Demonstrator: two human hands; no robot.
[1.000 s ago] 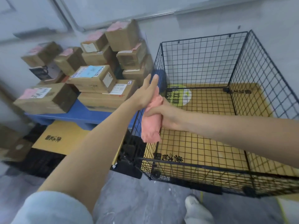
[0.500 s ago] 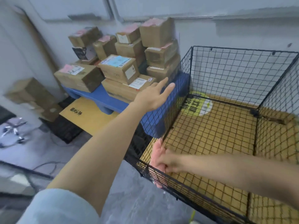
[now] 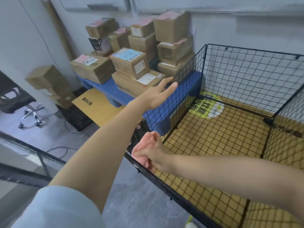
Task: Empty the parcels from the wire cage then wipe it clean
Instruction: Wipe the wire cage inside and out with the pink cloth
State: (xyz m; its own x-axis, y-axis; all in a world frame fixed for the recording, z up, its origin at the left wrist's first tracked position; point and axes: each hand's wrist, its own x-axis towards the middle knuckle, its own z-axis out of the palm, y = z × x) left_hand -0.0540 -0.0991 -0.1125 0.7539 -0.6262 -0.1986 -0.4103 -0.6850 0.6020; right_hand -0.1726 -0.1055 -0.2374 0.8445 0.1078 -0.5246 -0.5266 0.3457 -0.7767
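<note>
Our left hand [image 3: 156, 96] lies open, fingers spread, on the wire cage's [image 3: 185, 89] left panel, which runs near to far; nearer, our right hand [image 3: 153, 150] clutches the pink cloth [image 3: 139, 148] at that panel's near corner, parcels [image 3: 130, 63] stacked left

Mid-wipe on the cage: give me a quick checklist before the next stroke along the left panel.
1. Cage emptied: ok, no parcels inside, only the yellow floor under the mesh.
2. Parcels clear of the cage: ok, stacked on the blue bench outside the left panel.
3. Cloth gripped: ok, right hand is closed on the pink cloth at the front left corner.
4. Cloth touching wire: cannot tell, the hand hides the contact.
5. Left hand steadying the panel: ok, open, fingers at the left panel's top edge.
6. Panel clean: cannot tell, dirt is not visible at this sharpness.
</note>
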